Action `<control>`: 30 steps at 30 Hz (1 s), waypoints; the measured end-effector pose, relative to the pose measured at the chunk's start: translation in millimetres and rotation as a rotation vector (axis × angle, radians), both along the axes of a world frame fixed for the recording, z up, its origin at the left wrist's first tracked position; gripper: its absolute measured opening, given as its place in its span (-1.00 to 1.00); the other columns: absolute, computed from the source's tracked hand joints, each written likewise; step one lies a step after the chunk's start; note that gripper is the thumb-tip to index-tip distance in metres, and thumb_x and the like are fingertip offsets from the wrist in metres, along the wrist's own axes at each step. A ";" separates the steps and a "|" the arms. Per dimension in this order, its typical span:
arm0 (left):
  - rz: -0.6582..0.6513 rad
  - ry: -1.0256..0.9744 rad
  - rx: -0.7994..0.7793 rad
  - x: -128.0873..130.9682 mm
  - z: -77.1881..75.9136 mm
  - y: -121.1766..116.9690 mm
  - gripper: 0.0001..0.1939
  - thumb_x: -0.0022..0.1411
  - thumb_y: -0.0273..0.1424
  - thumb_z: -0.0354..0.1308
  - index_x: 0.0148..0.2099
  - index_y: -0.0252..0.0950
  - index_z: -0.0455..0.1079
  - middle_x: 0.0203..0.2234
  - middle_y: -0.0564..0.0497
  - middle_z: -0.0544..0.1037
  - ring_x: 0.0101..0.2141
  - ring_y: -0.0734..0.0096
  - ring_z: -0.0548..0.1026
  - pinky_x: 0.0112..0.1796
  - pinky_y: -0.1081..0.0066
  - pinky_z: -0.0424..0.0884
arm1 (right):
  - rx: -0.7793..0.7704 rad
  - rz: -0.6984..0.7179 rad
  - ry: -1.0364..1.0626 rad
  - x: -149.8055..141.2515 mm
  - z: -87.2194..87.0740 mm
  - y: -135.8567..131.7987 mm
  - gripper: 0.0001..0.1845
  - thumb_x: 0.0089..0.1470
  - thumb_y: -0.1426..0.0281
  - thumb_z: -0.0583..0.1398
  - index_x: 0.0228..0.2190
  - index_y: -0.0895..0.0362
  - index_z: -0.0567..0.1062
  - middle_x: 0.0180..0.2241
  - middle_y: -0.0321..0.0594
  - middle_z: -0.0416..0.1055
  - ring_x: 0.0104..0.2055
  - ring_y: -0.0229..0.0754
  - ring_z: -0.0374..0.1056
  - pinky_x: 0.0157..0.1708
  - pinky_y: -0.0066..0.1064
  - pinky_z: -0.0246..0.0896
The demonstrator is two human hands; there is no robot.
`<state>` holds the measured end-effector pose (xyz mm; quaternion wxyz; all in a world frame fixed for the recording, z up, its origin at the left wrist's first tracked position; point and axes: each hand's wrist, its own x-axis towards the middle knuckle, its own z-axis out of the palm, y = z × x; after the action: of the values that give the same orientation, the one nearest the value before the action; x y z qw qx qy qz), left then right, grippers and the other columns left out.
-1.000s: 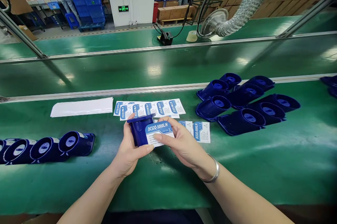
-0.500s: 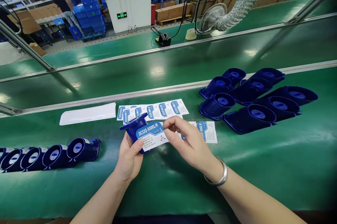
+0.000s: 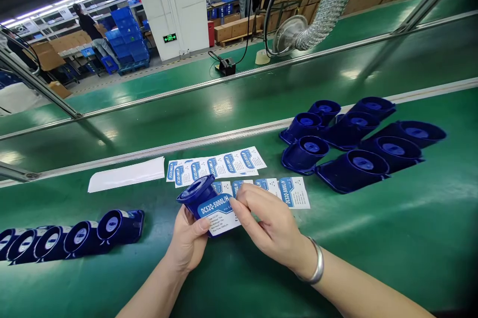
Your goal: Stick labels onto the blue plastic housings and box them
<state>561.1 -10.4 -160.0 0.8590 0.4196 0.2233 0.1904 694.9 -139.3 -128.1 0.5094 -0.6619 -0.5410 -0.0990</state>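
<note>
My left hand (image 3: 189, 241) is closed round a dark blue plastic housing (image 3: 197, 190), tilted, its flanged round opening facing up and left. A blue and white label (image 3: 220, 219) printed DC52Q-5000L/H lies against its side, with my left thumb on the label's left edge. Thumb and forefinger of my right hand (image 3: 274, 223) pinch the label at its right end, covering that part. Just beyond my hands are label sheets (image 3: 227, 162) and a further strip of labels (image 3: 295, 192), partly hidden behind my right hand.
Several blue housings (image 3: 362, 162) stand at the right, and a row of labelled ones (image 3: 112, 226) at the left. White backing paper (image 3: 127, 173) lies behind. A metal rail (image 3: 246, 73), a black stand (image 3: 226, 66) and a flexible duct (image 3: 332, 4) are farther back. Two people stand in the background.
The view has tilted up a little, so things sit lower. The housing has turned slightly, showing more of its opening; my right fingers have moved left over the label's right part.
</note>
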 end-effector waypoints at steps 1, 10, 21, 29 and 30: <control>-0.010 -0.002 -0.008 -0.1 0.0 -0.2 -0.23 -0.05 -0.31 0.53 0.19 -0.26 0.34 -0.08 -0.15 0.60 -0.01 0.03 0.57 0.06 0.11 0.47 | 0.005 0.001 -0.018 0.1 -1.0 0.7 -0.75 0.11 0.63 0.15 -0.55 0.27 0.23 -0.54 -0.30 0.15 -0.38 -0.57 0.02 -0.30 -0.63 -0.07; -0.082 -0.092 -0.004 -4.6 5.1 -4.3 -0.31 -0.09 -0.25 0.52 0.11 -0.29 0.50 -0.22 -0.13 0.65 -0.15 0.06 0.62 0.08 0.11 0.46 | -0.023 0.071 0.036 -6.6 -11.1 11.6 -0.75 0.18 0.57 0.11 -0.54 0.27 0.24 -0.51 -0.30 0.19 -0.36 -0.57 0.04 -0.29 -0.67 -0.03; -0.056 -0.144 -0.043 -5.8 3.5 -1.8 -0.42 -0.01 -0.20 0.50 0.07 -0.21 0.56 -0.15 -0.11 0.65 -0.13 0.20 0.62 0.01 0.30 0.51 | -0.182 0.043 0.708 -13.9 -34.5 22.3 -0.55 0.25 0.05 0.04 -0.35 0.23 0.25 -0.36 -0.29 0.22 -0.35 -0.60 0.11 -0.28 -0.66 0.14; -0.255 -0.200 -0.374 2.2 13.0 3.1 -0.50 0.41 -0.08 0.11 0.09 -0.41 0.53 -0.08 -0.23 0.58 -0.12 0.19 0.59 -0.23 0.32 0.59 | -0.045 -0.002 0.810 -7.5 -33.0 18.0 -0.45 0.24 -0.03 0.01 0.02 0.14 0.28 -0.04 -0.20 0.34 -0.04 -0.54 0.29 0.05 -0.62 0.27; -0.286 -0.202 -0.386 2.5 12.7 2.8 -0.48 0.42 -0.08 0.09 0.10 -0.44 0.52 -0.10 -0.25 0.58 -0.16 0.21 0.59 -0.27 0.34 0.58 | -0.055 0.021 0.804 -5.0 -31.8 17.0 -0.43 0.23 -0.04 0.01 0.06 0.11 0.29 0.01 -0.19 0.33 0.01 -0.53 0.29 0.09 -0.61 0.27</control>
<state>563.6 -7.6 -147.4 0.9593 0.2539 0.1072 0.0615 689.9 -122.3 -159.9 0.6636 -0.6556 -0.3077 0.1873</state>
